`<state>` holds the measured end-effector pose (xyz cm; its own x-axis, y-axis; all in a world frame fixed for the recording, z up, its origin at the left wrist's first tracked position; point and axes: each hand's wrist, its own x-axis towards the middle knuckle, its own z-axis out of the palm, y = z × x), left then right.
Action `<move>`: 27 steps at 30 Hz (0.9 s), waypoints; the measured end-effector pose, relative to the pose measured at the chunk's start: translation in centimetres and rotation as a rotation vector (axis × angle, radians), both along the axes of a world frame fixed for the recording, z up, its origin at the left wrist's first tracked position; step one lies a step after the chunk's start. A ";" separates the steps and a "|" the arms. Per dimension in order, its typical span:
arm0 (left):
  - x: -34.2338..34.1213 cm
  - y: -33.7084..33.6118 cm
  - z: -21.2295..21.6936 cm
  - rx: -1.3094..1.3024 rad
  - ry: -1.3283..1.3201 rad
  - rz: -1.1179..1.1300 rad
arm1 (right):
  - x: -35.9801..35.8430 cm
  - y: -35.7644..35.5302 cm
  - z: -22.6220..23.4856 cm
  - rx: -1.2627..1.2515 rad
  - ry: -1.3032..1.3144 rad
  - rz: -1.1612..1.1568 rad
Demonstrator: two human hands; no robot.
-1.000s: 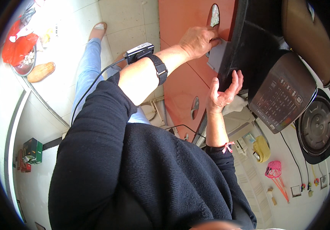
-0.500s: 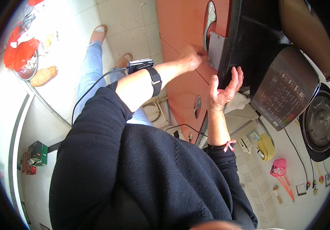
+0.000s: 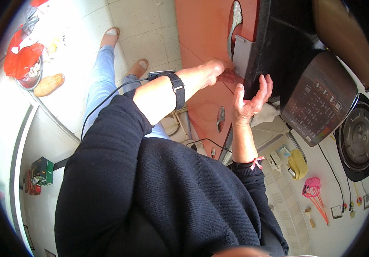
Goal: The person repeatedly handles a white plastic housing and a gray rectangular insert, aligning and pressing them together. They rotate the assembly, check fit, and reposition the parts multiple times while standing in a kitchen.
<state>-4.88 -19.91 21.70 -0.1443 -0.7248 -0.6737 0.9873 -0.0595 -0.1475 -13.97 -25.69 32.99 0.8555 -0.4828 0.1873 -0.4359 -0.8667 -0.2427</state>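
A person in a dark knitted sweater is looking down at their own arms; the right hand is resting open, palm up, fingers loosely spread, against the near edge of a black box-shaped appliance, much as a second ago; farther off, the left hand, black band at its wrist, has slid from the top of the orange cabinet door down toward a grey bracket at the appliance's left side; its fingers are hidden, so I cannot tell their grip.
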 end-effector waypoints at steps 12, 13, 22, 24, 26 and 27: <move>0.2 -1.6 0.0 0.225 -0.592 -0.066 | 0.0 -0.3 0.0 -0.018 0.003 0.019; 0.2 -1.5 -0.1 0.217 -0.630 -0.061 | 0.0 -0.3 0.0 -0.027 0.001 0.025; 1.3 -0.7 -0.3 0.200 -0.851 -0.152 | -0.1 -0.4 0.0 -0.043 -0.011 0.033; 2.4 -0.4 0.6 0.169 -0.689 -0.137 | 0.1 -0.4 0.0 -0.025 -0.018 0.025; 4.0 -0.1 1.4 0.160 -0.570 -0.116 | 0.3 -0.3 0.1 -0.053 -0.023 0.012; 4.8 -0.1 1.6 0.147 -0.512 -0.098 | 0.5 -0.2 0.2 -0.057 -0.030 0.001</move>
